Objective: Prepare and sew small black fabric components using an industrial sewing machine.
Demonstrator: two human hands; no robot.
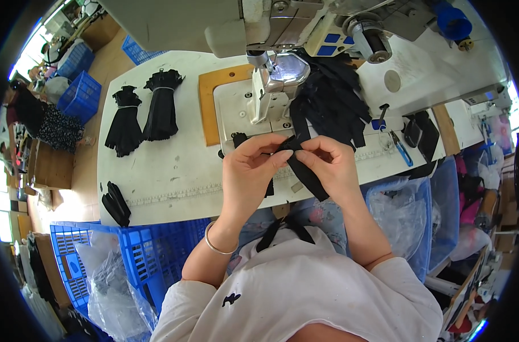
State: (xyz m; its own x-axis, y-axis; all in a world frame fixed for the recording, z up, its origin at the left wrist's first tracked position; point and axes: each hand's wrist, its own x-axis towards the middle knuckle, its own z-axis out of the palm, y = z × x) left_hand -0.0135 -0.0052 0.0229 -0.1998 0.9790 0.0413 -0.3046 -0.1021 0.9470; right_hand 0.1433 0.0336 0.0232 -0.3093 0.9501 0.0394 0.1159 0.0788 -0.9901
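In front of the sewing machine's needle area, my left hand [251, 168] and my right hand [330, 165] meet, thumbs and fingertips pinched on the upper end of a black strip that looks like a zipper [308, 179]. Its tail hangs down toward the table's front edge below my right hand. Another black strip [270, 188] shows partly behind my left hand. Just beyond, the metal sewing head [269, 94] stands over its pale bed plate [232, 108]. A loose pile of black strips [336, 100] lies to the right of the head.
Two tied bundles of black strips [161, 108] lie at the table's left, with a smaller black bunch [116, 204] near the front corner. Blue-handled snips [403, 151] rest at the right. Blue crates [142, 259] with clear plastic bags flank me. A person [43, 117] is at the far left.
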